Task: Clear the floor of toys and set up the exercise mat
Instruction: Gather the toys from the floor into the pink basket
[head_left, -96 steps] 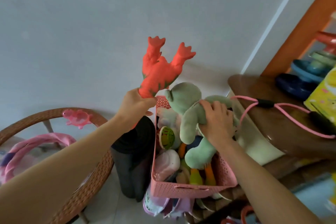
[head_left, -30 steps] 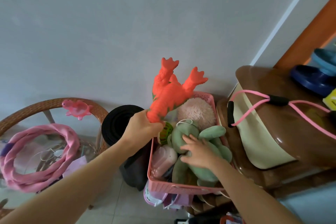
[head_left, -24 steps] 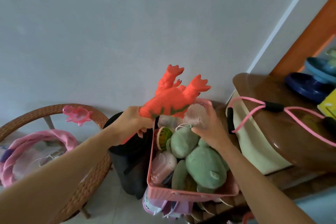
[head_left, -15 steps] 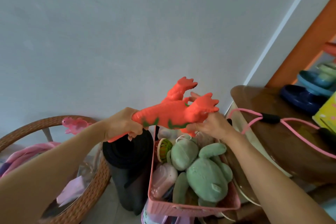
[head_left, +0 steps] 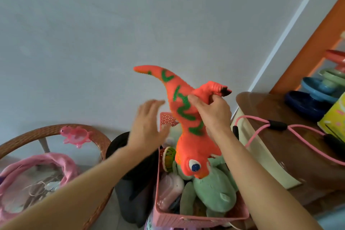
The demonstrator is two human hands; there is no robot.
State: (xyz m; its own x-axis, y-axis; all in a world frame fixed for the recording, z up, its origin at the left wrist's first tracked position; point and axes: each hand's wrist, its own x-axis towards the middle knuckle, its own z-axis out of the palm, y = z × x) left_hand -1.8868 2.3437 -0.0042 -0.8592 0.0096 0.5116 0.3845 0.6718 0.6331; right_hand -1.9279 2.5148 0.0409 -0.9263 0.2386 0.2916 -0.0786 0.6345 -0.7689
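Orange dinosaur [head_left: 183, 117] in right grip [head_left: 212, 112]

A plain pale wall [head_left: 93, 33] fills the view in soft, even light. A round wicker counter [head_left: 100, 137] stands left, dark wooden furniture [head_left: 298, 155], perhaps a chair, right.

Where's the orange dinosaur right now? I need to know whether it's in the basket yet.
Not yet: the orange dinosaur hangs head-down at the head view's centre, gripped by the right hand above the pink basket, snout near the green plush.
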